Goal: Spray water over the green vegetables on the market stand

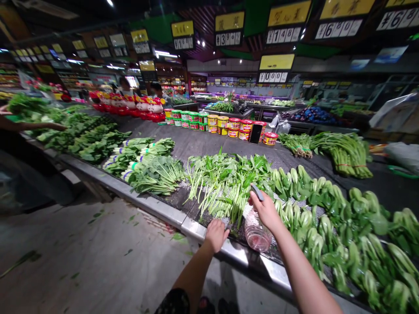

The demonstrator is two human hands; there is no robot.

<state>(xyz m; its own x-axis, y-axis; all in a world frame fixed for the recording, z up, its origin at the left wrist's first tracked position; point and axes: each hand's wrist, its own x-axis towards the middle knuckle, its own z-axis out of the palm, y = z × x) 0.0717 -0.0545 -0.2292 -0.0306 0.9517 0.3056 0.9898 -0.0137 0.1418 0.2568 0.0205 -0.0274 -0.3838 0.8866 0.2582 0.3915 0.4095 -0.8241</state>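
Note:
My right hand [264,210] is closed around the neck of a clear pinkish spray bottle [257,235] with a grey nozzle. The bottle is tilted above the front edge of the display, at the near side of loose leafy greens with long stems [225,174]. Resting on the metal front rail [193,229] is my left hand [216,235], holding nothing, thumb apart from the bent fingers. Its fingertips are partly hidden. To the right of the bottle lie rows of bok choy [314,226].
Tied greens [140,157] lie on the left, and long bundled stalks [347,152] at back right. Stacked tubs [212,124] line the rear, with a dark phone [255,134] leaning there. Another person's arm [36,126] reaches in at far left. Price signs [276,69] hang overhead.

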